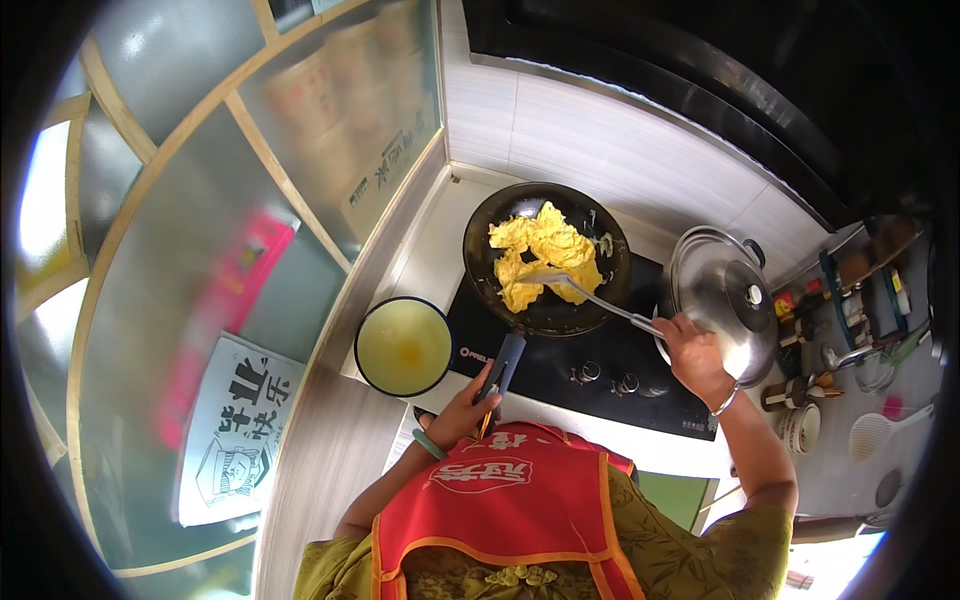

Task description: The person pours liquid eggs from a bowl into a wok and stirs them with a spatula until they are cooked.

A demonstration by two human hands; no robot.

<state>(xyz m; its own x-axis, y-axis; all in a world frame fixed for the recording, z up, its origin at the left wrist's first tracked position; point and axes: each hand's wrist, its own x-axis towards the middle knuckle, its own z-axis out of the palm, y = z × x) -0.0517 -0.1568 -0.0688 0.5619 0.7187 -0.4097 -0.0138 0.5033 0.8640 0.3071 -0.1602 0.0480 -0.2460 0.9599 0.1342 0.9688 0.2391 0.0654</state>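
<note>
My left hand (462, 411) is closed around the dark handle (507, 363) of a black wok (550, 322) on the left side of the cooktop. Pieces of yellow scrambled egg (561, 246) lie in the wok. My right hand (691, 355) grips a metal spatula (604, 301) by its handle, and the blade rests against the egg near the middle of the pan. Left of the wok stands a dark-rimmed bowl (397, 337) with a small orange-yellow patch at its bottom.
A lidded steel pot (712, 289) stands right of the wok, close to my right hand. Two knobs (589, 372) are on the front of the black cooktop (540, 390). Ladles and strainers (874, 435) are at the right. A framed glass partition (300, 247) borders the left; a range hood (660, 97) overhangs the back.
</note>
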